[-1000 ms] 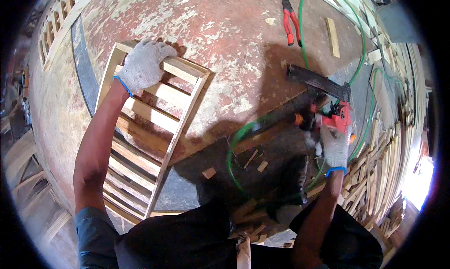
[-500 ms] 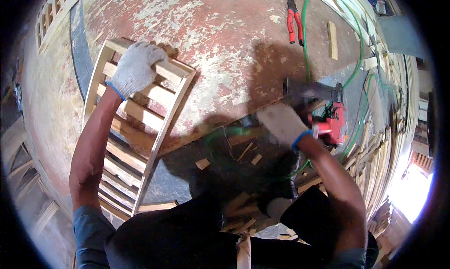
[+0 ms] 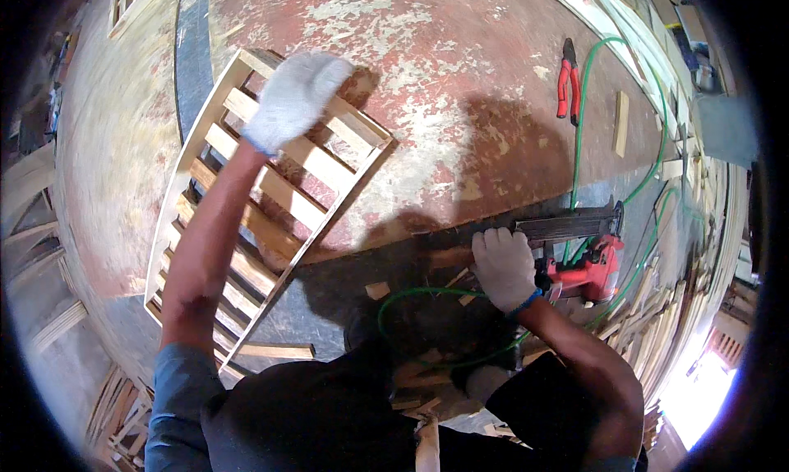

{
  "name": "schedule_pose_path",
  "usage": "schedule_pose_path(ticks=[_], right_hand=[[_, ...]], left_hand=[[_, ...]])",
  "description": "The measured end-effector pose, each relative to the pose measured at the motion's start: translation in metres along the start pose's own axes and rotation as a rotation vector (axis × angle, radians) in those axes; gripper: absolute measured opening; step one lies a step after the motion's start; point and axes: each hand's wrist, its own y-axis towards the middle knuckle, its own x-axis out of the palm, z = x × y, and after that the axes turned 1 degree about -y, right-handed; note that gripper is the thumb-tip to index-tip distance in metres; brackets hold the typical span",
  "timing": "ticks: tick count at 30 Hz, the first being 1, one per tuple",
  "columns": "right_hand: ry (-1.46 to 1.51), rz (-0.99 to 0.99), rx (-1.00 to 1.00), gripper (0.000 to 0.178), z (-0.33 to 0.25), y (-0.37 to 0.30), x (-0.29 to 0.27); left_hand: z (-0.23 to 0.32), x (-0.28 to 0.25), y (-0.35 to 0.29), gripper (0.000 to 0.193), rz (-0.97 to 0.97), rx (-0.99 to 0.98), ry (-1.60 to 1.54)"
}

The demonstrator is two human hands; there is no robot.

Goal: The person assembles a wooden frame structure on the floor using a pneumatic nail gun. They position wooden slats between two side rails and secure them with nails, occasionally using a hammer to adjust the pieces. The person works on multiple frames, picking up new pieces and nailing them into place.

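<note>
A slatted wooden frame (image 3: pixel 325 217) lies on the worn red surface at the left, tilted toward the right at its far end. My left hand (image 3: pixel 297 94), in a white knitted glove, is closed over the frame's far end rail; motion smears its fingertips. My right hand (image 3: pixel 503 262), gloved too, is just left of a red and black nail gun (image 3: pixel 596 271). Its fingers extend side by side, and nothing shows in them. The nail gun lies on its side with its long dark magazine (image 3: pixel 559 228) beyond my right hand.
A green air hose (image 3: pixel 582 115) runs up the right side and loops below my right hand. Red-handled pliers (image 3: pixel 567 82) and a wood strip (image 3: pixel 621 123) lie at the far right. Small offcuts (image 3: pixel 377 290) are scattered near my body. Stacked wood strips (image 3: pixel 649 316) line the right edge.
The whole view has shifted, so most things appear farther right. The smeared right hand is now sharp beside the nail gun. The moving hose loop has settled. My left hand stays on the frame.
</note>
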Motion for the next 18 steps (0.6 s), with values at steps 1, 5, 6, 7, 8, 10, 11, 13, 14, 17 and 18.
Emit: schedule_pose_path(ticks=[1, 5, 6, 7, 8, 10, 11, 13, 14, 17, 18], right_hand=[[-0.004, -0.084, -0.016, 0.017, 0.001, 0.008, -0.001], [-0.052, -0.257, -0.151, 0.016, 0.008, 0.032, -0.009], [-0.008, -0.257, -0.151, 0.018, 0.012, 0.032, -0.012], [0.035, -0.258, -0.154, 0.021, 0.019, 0.032, -0.016], [0.079, -0.253, -0.163, 0.024, 0.025, 0.034, -0.019], [0.174, -0.195, -0.043, 0.031, 0.031, 0.036, -0.022], [0.222, -0.168, 0.020, 0.035, 0.032, 0.037, -0.023], [0.375, 0.119, 0.019, 0.029, 0.035, 0.040, -0.024], [0.450, 0.262, 0.021, 0.027, 0.036, 0.042, -0.025], [0.586, 0.273, -0.026, 0.030, 0.019, 0.057, -0.051], [0.592, 0.267, -0.064, 0.032, 0.009, 0.061, -0.062]], left_hand=[[-0.001, 0.012, 0.004, 0.039, -0.068, 0.093, 0.132], [-0.018, 0.025, 0.012, 0.042, -0.160, 0.180, 0.387], [-0.017, 0.025, 0.013, 0.044, -0.242, 0.128, 0.441], [-0.012, 0.025, 0.015, 0.048, -0.223, 0.093, 0.379], [-0.004, 0.023, 0.018, 0.053, -0.202, 0.054, 0.326], [-0.004, 0.022, 0.018, 0.061, -0.186, 0.009, 0.291], [-0.008, 0.023, 0.018, 0.063, -0.190, 0.003, 0.310], [-0.011, 0.022, 0.018, 0.063, -0.218, -0.019, 0.329], [-0.009, 0.020, 0.019, 0.060, -0.241, -0.034, 0.329], [-0.012, 0.021, 0.020, 0.058, -0.241, -0.030, 0.298], [-0.014, 0.022, 0.020, 0.058, -0.231, -0.020, 0.283]])
